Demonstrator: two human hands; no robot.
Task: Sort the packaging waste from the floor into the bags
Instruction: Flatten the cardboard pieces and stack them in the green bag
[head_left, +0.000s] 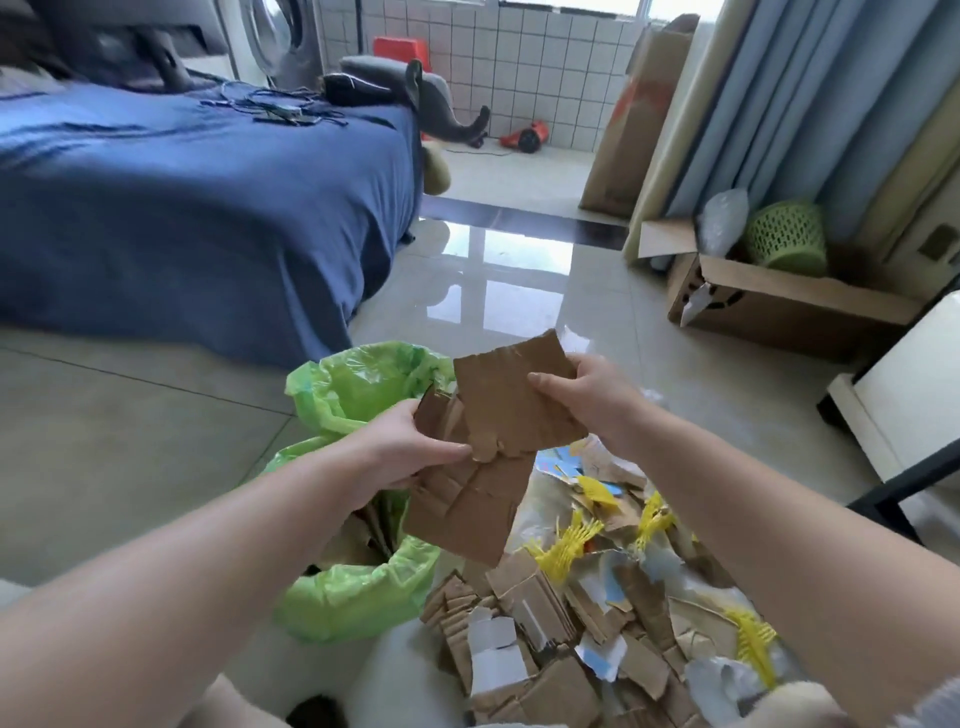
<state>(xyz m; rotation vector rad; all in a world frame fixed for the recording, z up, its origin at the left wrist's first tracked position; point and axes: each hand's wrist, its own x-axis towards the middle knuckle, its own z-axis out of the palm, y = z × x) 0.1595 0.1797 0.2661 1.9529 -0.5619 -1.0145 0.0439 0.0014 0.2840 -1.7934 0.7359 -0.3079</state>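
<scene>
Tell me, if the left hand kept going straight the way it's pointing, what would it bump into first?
The left hand points toward the right hand, gripping the same cardboard piece. Going straight on, it would probably push further into that cardboard first, then meet the right hand, though depth is hard to judge.

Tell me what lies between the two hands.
In the head view, brown cardboard pieces span from the left hand to the right hand; each hand grips them.
</scene>
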